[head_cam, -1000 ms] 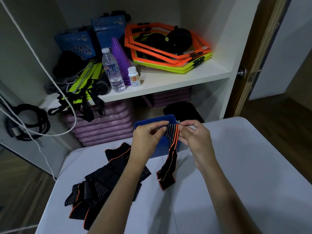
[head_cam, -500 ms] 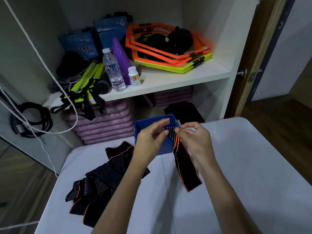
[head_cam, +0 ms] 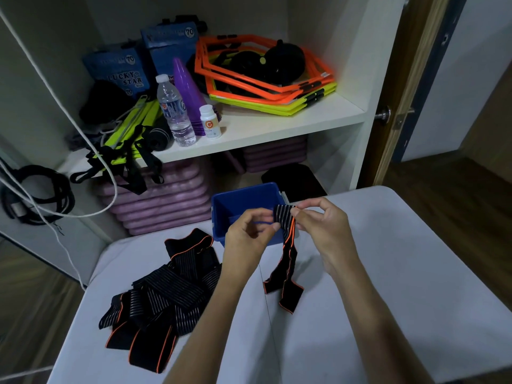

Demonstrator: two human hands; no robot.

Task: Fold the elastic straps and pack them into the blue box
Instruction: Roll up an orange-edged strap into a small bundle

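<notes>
- Left hand [head_cam: 248,234] and right hand [head_cam: 322,227] both pinch the top of one strap [head_cam: 286,253]; it hangs doubled, just near of the box [head_cam: 243,199].
- Loose straps [head_cam: 166,297] lie heaped on the tabletop [head_cam: 388,273], at left.

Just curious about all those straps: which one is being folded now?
The strap pinched between both hands, hanging before the blue box; the rest lie heaped on the table's left.
</notes>
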